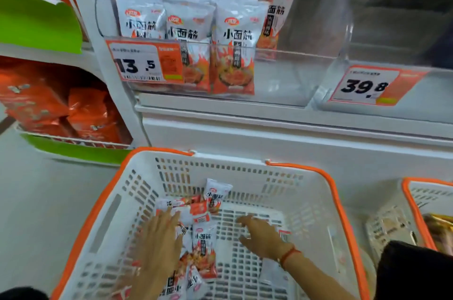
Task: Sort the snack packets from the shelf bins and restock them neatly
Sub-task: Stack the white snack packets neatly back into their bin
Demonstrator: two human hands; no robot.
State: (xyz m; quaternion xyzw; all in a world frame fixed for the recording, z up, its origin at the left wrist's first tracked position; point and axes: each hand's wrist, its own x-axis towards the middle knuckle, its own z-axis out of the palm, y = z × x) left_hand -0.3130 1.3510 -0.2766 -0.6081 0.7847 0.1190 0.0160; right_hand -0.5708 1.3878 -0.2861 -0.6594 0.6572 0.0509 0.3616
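Several snack packets (204, 245) in white basket (316, 204), upright ones in clear bin (282, 79); both hands spread.

Snack packets (204, 245) loose in basket (103, 204)

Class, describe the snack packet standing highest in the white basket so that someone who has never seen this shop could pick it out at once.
Start at the white basket with the orange rim below the shelf bins. Near its far wall, above the left hand, one white packet with black characters props upright. Unlike the other packets lying flat in the heap, it stands on end and sits farthest back.
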